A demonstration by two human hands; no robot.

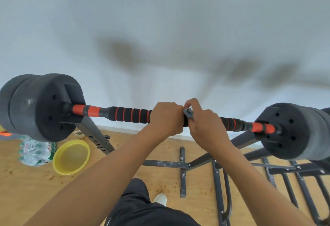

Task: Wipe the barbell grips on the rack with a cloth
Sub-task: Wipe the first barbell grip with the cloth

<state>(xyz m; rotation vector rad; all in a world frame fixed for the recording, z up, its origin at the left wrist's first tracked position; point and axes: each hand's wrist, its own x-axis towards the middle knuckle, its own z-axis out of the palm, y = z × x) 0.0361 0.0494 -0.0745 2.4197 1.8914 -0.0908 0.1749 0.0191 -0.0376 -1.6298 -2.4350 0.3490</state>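
Barbell [125, 114] lies across the black rack [92, 132], running from 9 o'clock to 3 o'clock in the head view, with dark weight plates [41, 106] at both ends. Its foam grips [130, 114] are black with orange rings, and the bar shows orange sections near the plates.

The left hand [165, 118] sits at the middle of the bar, its grip fully closed with the fingers curled over the foam. The right hand [205, 123] is just beside it, touching it, toward 3 o'clock. Its grip is closed too: the fingers press a small grey cloth [188, 114] against the bar, and only a little of the cloth shows between the two hands.

On the wooden floor [26, 181] at 8 o'clock stands a yellow basin [71, 156], and a pack of water bottles [34, 150] lies just beside it, toward 9 o'clock. A white shoe [160, 199] shows at 6 o'clock, under the arms.
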